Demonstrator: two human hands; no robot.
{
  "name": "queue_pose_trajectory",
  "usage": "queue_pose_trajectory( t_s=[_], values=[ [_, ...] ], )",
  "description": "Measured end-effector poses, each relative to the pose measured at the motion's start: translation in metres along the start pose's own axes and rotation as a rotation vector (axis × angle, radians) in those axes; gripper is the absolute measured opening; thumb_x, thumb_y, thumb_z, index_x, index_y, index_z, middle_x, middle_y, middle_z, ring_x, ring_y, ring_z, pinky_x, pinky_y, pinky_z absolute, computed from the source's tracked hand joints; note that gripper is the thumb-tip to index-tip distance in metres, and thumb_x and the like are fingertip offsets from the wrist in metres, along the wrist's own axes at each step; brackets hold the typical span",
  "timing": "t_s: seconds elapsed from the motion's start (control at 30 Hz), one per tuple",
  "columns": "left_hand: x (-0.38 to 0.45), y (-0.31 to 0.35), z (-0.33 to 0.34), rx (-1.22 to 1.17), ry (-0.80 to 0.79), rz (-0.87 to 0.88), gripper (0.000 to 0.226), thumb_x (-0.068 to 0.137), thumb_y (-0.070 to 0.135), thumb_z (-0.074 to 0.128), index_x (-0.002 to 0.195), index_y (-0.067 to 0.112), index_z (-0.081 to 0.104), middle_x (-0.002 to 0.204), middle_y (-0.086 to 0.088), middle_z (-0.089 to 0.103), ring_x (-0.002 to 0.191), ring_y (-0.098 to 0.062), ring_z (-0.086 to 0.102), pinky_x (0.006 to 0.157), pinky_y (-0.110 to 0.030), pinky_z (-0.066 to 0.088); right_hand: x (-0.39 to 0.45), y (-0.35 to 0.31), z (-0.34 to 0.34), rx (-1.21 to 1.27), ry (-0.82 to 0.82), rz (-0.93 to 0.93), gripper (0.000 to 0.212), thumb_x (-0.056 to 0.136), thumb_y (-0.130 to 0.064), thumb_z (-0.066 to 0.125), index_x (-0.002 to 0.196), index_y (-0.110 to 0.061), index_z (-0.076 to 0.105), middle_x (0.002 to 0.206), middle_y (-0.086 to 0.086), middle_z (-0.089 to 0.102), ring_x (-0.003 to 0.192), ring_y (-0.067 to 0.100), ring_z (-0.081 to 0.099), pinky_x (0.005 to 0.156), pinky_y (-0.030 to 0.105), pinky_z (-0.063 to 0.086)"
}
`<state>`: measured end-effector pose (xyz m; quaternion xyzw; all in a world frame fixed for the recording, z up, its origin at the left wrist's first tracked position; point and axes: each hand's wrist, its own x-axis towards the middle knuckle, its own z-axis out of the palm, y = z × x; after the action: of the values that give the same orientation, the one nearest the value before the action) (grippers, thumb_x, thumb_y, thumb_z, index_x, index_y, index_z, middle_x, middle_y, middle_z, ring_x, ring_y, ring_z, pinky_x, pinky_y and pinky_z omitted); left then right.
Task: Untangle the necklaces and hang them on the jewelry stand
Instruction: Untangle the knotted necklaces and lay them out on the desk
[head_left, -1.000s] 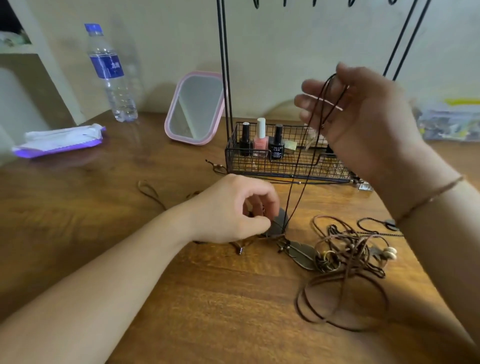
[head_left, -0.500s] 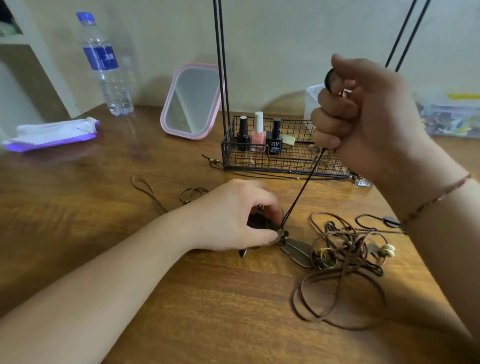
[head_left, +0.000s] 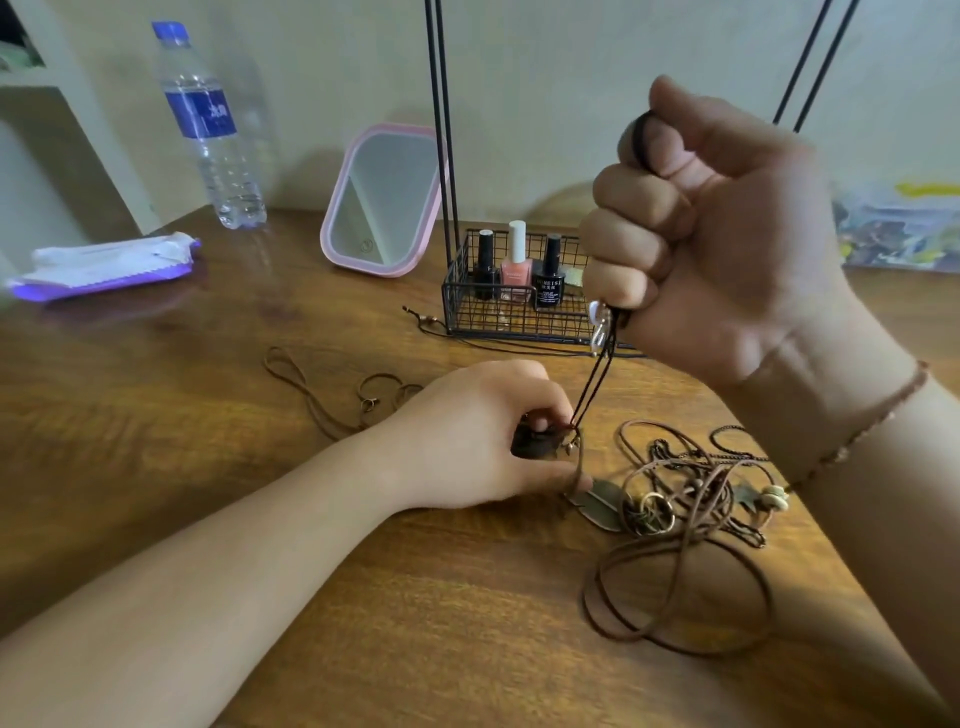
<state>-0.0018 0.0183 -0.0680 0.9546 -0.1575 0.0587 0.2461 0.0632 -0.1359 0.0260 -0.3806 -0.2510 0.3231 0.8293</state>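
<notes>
1. 2 hands are on 1 thin black cord necklace (head_left: 595, 384), which runs taut between them; I judge the step in hand is pulling it clear of the tangle.
2. My left hand (head_left: 483, 441) rests on the brown wooden table (head_left: 208, 467), fingers curled and pinching the cord's dark pendant (head_left: 535, 444).
3. At centre back stands the black wire jewelry stand (head_left: 441, 156); its hooks are out of view.
4. My right hand (head_left: 722, 234) is raised, fisted around the cord's upper loop.
5. Below it lies the knotted heap of brown cord necklaces (head_left: 685, 499). Next, I'd release the pendant and lift the cord toward a hook, watching for snags.
</notes>
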Motion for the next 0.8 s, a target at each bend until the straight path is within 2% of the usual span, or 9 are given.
queue_pose_trajectory(
  t_s=[0.13,0.23,0.33,0.4,0.47,0.57,0.7,0.8],
  values=[
    [0.002,-0.004,0.001,0.003,-0.009,0.004,0.011,0.088,0.045,0.068,0.093,0.035,0.066,0.089,0.016,0.057,0.083,0.0,0.053,0.077,-0.039,0.051,-0.006,-0.002,0.01,-0.023,-0.098,0.045,0.035,0.091,-0.035,0.046,0.059,-0.021,0.042,0.052,-0.009,0.01,0.044,0.009,0.007,0.043,0.02,0.006],
    [0.002,-0.007,-0.001,-0.067,-0.032,0.014,0.011,0.093,0.037,0.064,0.093,0.029,0.07,0.095,0.012,0.063,0.091,-0.006,0.06,0.081,-0.042,0.052,-0.011,-0.012,0.014,-0.095,-0.142,0.006,0.036,0.092,-0.035,0.043,0.058,-0.022,0.042,0.052,-0.009,0.009,0.043,0.009,0.006,0.043,0.019,0.006],
    [0.002,-0.009,-0.005,-0.095,-0.054,0.016,0.016,0.095,0.035,0.062,0.092,0.024,0.072,0.091,0.009,0.065,0.089,-0.01,0.061,0.079,-0.042,0.051,-0.013,-0.025,0.011,-0.384,-0.134,-0.02,0.033,0.089,-0.036,0.043,0.059,-0.023,0.041,0.052,-0.008,0.01,0.043,0.01,0.008,0.043,0.018,0.009],
    [0.001,-0.01,-0.009,-0.146,-0.034,0.017,0.014,0.097,0.032,0.06,0.088,0.032,0.069,0.087,0.011,0.066,0.086,-0.009,0.061,0.076,-0.038,0.05,-0.012,-0.035,0.002,-0.638,-0.093,-0.013,0.031,0.087,-0.037,0.046,0.06,-0.023,0.041,0.051,-0.007,0.011,0.043,0.011,0.008,0.042,0.019,0.01],
    [0.001,-0.011,-0.013,-0.187,0.012,0.009,0.015,0.099,0.027,0.059,0.092,0.036,0.07,0.088,0.014,0.068,0.087,-0.006,0.063,0.076,-0.03,0.049,-0.01,-0.042,-0.01,-0.838,-0.038,-0.009,0.035,0.093,-0.033,0.047,0.059,-0.023,0.041,0.049,-0.008,0.014,0.043,0.012,0.009,0.043,0.02,0.011],
    [0.0,-0.012,-0.017,-0.172,0.04,-0.019,0.012,0.097,0.024,0.062,0.092,0.03,0.071,0.087,0.017,0.069,0.082,0.005,0.061,0.069,-0.01,0.041,-0.009,-0.047,-0.022,-0.939,-0.008,0.009,0.036,0.093,-0.034,0.05,0.062,-0.02,0.04,0.046,-0.009,0.021,0.041,0.012,0.014,0.044,0.019,0.013],
    [-0.001,-0.011,-0.017,-0.204,0.086,-0.019,0.014,0.098,0.022,0.06,0.091,0.024,0.073,0.086,0.013,0.07,0.085,-0.005,0.063,0.069,-0.016,0.047,-0.009,-0.045,-0.029,-1.114,0.003,0.045,0.038,0.088,-0.039,0.061,0.06,-0.017,0.047,0.05,-0.003,0.027,0.046,0.015,0.019,0.046,0.023,0.015],
    [-0.002,-0.008,-0.02,-0.257,0.117,-0.025,0.021,0.098,0.019,0.057,0.084,0.025,0.07,0.081,0.013,0.069,0.085,-0.005,0.064,0.072,-0.017,0.049,-0.008,-0.038,-0.029,-1.324,-0.053,0.051,0.034,0.084,-0.04,0.065,0.063,-0.013,0.062,0.054,0.004,0.036,0.046,0.017,0.028,0.041,0.025,0.02]
  ],
)
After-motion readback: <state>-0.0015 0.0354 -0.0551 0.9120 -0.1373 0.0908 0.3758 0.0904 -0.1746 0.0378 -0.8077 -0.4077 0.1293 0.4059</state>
